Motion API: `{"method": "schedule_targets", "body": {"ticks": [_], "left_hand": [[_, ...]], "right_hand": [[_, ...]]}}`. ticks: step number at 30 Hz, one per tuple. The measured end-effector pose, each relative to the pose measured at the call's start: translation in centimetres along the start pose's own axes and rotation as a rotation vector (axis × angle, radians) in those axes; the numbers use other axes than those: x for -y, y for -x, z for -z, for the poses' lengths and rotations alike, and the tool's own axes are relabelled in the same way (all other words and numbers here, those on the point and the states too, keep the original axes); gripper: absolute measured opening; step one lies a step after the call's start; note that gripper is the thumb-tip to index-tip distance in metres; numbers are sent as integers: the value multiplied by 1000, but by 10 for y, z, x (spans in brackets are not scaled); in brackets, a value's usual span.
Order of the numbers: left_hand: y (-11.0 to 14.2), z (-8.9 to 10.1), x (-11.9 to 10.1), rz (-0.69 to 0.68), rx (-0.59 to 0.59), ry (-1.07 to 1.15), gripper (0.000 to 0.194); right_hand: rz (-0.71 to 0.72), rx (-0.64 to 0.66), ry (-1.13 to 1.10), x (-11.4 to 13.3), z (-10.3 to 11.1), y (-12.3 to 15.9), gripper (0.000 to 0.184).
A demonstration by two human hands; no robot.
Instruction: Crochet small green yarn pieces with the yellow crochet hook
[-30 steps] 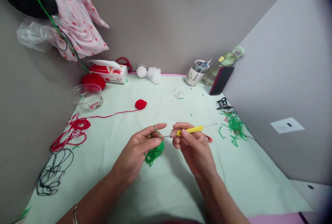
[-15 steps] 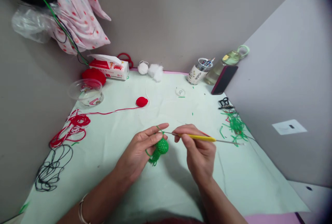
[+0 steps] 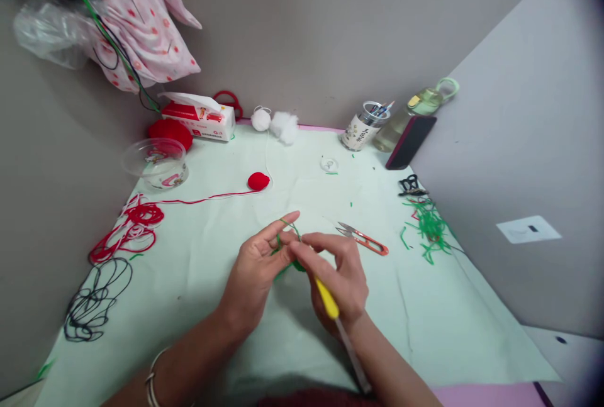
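My left hand (image 3: pixel 255 268) pinches a small green crocheted piece (image 3: pixel 298 266), most of it hidden behind the fingers. Green yarn (image 3: pixel 291 224) runs over the raised left index finger. In my right hand (image 3: pixel 340 278) is a crochet hook with a yellow grip (image 3: pixel 327 299). Its shaft slants down toward me, and its working tip is hidden at the piece, where the fingertips of both hands meet. Just beyond my right hand lie orange thread snips (image 3: pixel 372 243) on the pale cloth.
A red yarn ball (image 3: pixel 258 181) lies mid-table, its strand leading left to a red and white tangle (image 3: pixel 141 218). Black cord (image 3: pixel 92 306) is at left, green scraps (image 3: pixel 431 224) at right. A tissue box (image 3: pixel 202 119), pen cup (image 3: pixel 363 127), bottle (image 3: pixel 401 117) and phone (image 3: pixel 410 143) stand behind.
My right hand has moved left against my left hand, and the hook has swung from pointing right to slanting down toward me. The snips are now uncovered.
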State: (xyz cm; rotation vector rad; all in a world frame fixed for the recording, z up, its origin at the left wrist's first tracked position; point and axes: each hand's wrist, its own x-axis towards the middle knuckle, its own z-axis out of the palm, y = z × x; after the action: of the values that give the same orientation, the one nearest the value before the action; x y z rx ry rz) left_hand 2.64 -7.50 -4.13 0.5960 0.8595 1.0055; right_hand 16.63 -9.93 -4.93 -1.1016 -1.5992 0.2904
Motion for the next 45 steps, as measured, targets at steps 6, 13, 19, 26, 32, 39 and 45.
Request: {"method": "schedule_targets", "body": {"ticks": [6,13,19,26,32,39,45], "left_hand": [[-2,8,-11,246,119,140,39],[1,7,-6,76,85,2,51],[2,-1,2,167,68,135,61],[-1,9,-11,207,107,113,38],[2,4,-6,131,98,107,47],[2,1,2,130,9,159,52],[1,6,-3,245,34,199,43]], "right_hand": [[-201,-27,-256,-8,17,-12,24],[-290,88,-414,-6,15,-17,21],[93,51,33,-3,6,-5,38],[-430,-25,-609,-11,22,-19,18],[-392,126,-502,-2,6,-19,17],[178,158,102,-7,3,0,43],[-179,24,-255,-8,15,-11,24]]}}
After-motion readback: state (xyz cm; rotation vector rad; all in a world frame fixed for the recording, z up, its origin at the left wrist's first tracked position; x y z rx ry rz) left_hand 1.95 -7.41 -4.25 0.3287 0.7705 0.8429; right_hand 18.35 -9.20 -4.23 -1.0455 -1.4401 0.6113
